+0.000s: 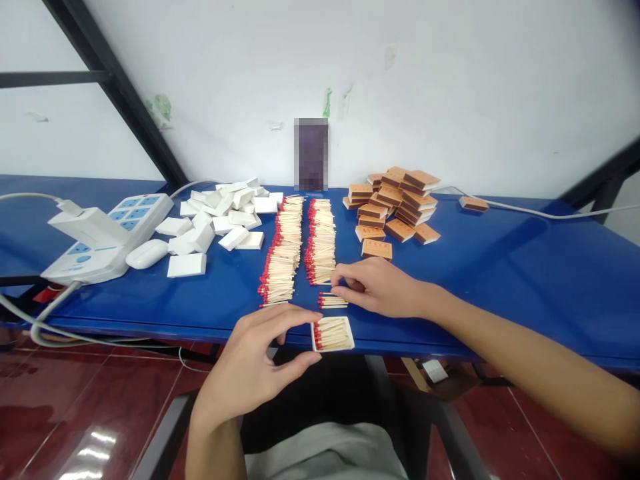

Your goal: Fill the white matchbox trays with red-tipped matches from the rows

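My left hand (265, 353) curves round the left end of a small white matchbox tray (352, 339), its index finger at the far edge and thumb at the near edge. Red-tipped matches (333, 333) lie in that tray. Just beyond it, my right hand (375, 285) is closed, with its fingertips on a small row of matches (335, 302) on the table; its palm side is hidden. Farther back, two long rows of matches, a left row (284, 253) and a right row (321, 240), run away from me with red heads pointing left.
White matchbox trays (220, 213) are heaped at the left, brown matchbox sleeves (395, 200) at the right. A lone matchbox (473, 204) lies farther right. A power strip (110, 240) with cables and a white mouse-like object (147, 254) occupy the left side. A dark blurred panel (313, 155) leans against the wall.
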The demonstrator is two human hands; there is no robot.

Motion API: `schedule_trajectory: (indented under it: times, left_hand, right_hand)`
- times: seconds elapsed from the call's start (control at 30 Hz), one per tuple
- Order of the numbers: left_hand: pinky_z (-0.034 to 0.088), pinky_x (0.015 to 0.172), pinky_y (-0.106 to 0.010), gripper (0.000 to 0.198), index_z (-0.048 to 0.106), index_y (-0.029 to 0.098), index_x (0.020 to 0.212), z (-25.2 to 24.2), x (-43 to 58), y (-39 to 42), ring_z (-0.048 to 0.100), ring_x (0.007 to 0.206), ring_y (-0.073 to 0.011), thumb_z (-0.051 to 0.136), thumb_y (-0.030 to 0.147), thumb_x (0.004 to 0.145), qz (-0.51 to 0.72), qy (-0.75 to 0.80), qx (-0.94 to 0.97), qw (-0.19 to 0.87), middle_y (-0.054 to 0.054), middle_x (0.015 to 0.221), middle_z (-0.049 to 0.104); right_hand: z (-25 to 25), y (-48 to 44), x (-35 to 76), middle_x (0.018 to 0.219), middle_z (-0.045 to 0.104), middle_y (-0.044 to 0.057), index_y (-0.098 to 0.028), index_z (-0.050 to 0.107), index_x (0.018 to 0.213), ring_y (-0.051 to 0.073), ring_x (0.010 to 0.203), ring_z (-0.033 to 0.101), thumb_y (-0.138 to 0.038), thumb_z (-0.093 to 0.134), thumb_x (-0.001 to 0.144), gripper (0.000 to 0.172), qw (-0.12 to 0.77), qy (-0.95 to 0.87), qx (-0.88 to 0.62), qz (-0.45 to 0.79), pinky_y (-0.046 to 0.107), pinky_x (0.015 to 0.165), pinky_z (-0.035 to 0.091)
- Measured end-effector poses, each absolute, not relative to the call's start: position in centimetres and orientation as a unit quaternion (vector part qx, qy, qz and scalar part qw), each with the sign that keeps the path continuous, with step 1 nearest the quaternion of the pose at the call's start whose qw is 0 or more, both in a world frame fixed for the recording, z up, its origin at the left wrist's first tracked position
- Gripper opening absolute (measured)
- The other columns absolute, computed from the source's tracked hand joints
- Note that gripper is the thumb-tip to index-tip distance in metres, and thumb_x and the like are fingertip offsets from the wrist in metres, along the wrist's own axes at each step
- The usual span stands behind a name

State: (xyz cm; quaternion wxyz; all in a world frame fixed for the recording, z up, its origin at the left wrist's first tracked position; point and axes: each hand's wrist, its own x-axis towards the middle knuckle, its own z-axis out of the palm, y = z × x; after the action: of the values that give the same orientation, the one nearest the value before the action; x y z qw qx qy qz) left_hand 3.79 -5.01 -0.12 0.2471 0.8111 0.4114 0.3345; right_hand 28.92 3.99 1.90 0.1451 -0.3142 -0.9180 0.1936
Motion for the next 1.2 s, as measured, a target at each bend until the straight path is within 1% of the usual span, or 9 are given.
schedule_trajectory:
  times: [0.1,0.27,0.57,0.67,0.77,0.93,1.2]
  left_hand:
    - [0.049,0.066,-0.024,0.033,0.070,0.028,0.117,-0.14,3.75,-5.03,0.057,0.070,-0.0122,0.076,0.022,0.085,0.333,0.410,0.811,0.250,-0.001,0.107,0.074]
    - [0.049,0.068,-0.024,0.034,0.069,0.028,0.118,-0.18,3.68,-5.07,0.057,0.072,-0.0120,0.076,0.021,0.086,0.337,0.404,0.811,0.256,0.000,0.107,0.073]
    - [0.047,0.066,-0.022,0.035,0.069,0.029,0.117,-0.05,3.71,-5.00,0.055,0.070,-0.0107,0.078,0.021,0.084,0.336,0.407,0.811,0.251,0.002,0.104,0.072]
    - [0.046,0.064,-0.021,0.034,0.069,0.029,0.116,0.01,3.76,-5.04,0.054,0.069,-0.0102,0.078,0.021,0.084,0.339,0.406,0.811,0.249,0.002,0.103,0.072]
    - [0.046,0.064,-0.021,0.034,0.069,0.030,0.116,-0.01,3.80,-5.05,0.054,0.069,-0.0102,0.078,0.022,0.084,0.339,0.405,0.812,0.248,0.003,0.104,0.072]
    - [0.047,0.065,-0.022,0.034,0.069,0.029,0.117,-0.14,3.80,-5.00,0.055,0.070,-0.0106,0.078,0.021,0.084,0.339,0.402,0.814,0.248,0.002,0.105,0.073]
    - [0.048,0.067,-0.023,0.035,0.069,0.029,0.118,-0.24,3.67,-5.05,0.056,0.070,-0.0108,0.078,0.022,0.084,0.333,0.405,0.815,0.244,0.001,0.106,0.073]
  right_hand:
    - [1.73,4.09,28.91,0.058,0.044,-0.007,-0.019,0.062,0.091,0.010,0.053,0.040,-0.027,0.053,0.098,0.014,0.151,-0.918,-0.314,0.188,0.024,0.060,0.027]
    - [1.75,4.08,28.96,0.060,0.047,-0.007,-0.019,0.064,0.092,0.009,0.054,0.041,-0.028,0.058,0.097,0.012,0.152,-0.919,-0.306,0.198,0.023,0.061,0.029]
    - [1.16,4.41,28.98,0.064,0.053,-0.004,-0.018,0.066,0.096,0.010,0.057,0.046,-0.022,0.053,0.099,0.014,0.192,-0.916,-0.304,0.177,0.023,0.062,0.034]
    - [0.95,4.50,28.89,0.064,0.053,-0.004,-0.017,0.066,0.100,0.010,0.055,0.044,-0.023,0.052,0.100,0.016,0.205,-0.915,-0.305,0.164,0.023,0.061,0.033]
    - [0.96,4.52,28.69,0.063,0.052,-0.005,-0.017,0.066,0.102,0.010,0.055,0.044,-0.025,0.053,0.100,0.015,0.194,-0.916,-0.317,0.153,0.023,0.061,0.032]
    - [1.22,4.43,28.42,0.063,0.050,-0.005,-0.019,0.065,0.097,0.011,0.058,0.047,-0.023,0.056,0.098,0.011,0.167,-0.915,-0.334,0.150,0.022,0.062,0.031]
    - [1.27,4.43,28.22,0.059,0.044,-0.006,-0.018,0.064,0.092,0.010,0.055,0.042,-0.021,0.056,0.096,0.009,0.163,-0.914,-0.342,0.143,0.023,0.061,0.029]
